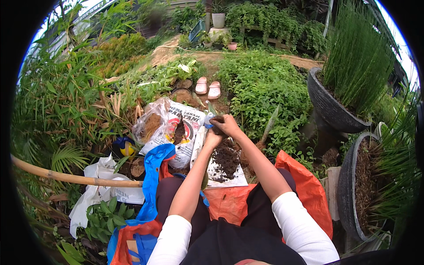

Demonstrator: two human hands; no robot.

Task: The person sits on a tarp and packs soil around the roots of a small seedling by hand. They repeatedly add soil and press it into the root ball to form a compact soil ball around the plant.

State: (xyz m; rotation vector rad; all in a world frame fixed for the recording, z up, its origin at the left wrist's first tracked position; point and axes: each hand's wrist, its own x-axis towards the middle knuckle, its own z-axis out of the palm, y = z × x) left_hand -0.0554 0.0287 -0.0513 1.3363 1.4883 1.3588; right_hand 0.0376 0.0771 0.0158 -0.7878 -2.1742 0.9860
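So the right hand [228, 125] is curled in by a little bluish bag [208, 119] at the fingertips, left hand [213, 139] just nearer, can't tell if either's gripping, dark soil [227, 160] spread below the fingers.

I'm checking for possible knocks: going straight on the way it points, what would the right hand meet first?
The right hand would probably meet the pale-blue plastic first, just to its left. Beyond that, in the picture, lies the white sack, though depth is hard to judge.
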